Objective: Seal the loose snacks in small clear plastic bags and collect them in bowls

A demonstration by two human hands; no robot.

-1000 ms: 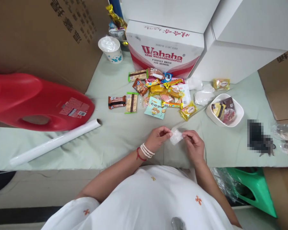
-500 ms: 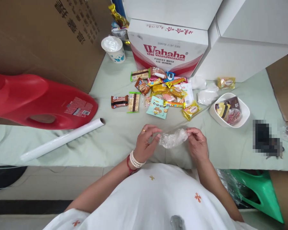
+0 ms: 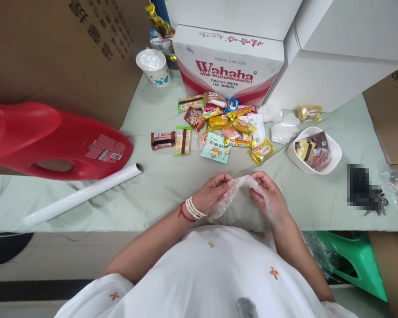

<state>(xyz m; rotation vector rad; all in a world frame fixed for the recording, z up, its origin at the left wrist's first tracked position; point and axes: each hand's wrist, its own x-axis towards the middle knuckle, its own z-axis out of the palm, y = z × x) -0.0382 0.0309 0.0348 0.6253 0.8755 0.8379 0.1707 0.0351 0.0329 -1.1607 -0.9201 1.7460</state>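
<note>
Between my hands is a clear, crinkled plastic bag [image 3: 243, 181], arched upward in the middle with its ends hanging down. My left hand [image 3: 215, 192] pinches it on one side, a beaded bracelet and a red cord on the wrist. My right hand [image 3: 267, 194] grips the other side, fingers closed on the film. Just beyond the hands lies a pile of wrapped snacks, with a light green packet [image 3: 216, 148] and a yellow-wrapped snack [image 3: 262, 151] nearest. To the right, a white bowl [image 3: 334, 154] holds several wrapped snacks.
A red jug [image 3: 76, 128] and a white roll [image 3: 82, 194] lie at left. Behind the snacks stand a Wahaba-style printed carton [image 3: 228, 66] and a paper cup [image 3: 159, 77]. Crumpled white plastic [image 3: 285, 130] lies by the bowl. A green stool [image 3: 361, 265] is below the table edge.
The bundled plastic bag has been loosened and now arches between my hands, its ends hanging. My hands have come closer together, and the view has shifted slightly.
</note>
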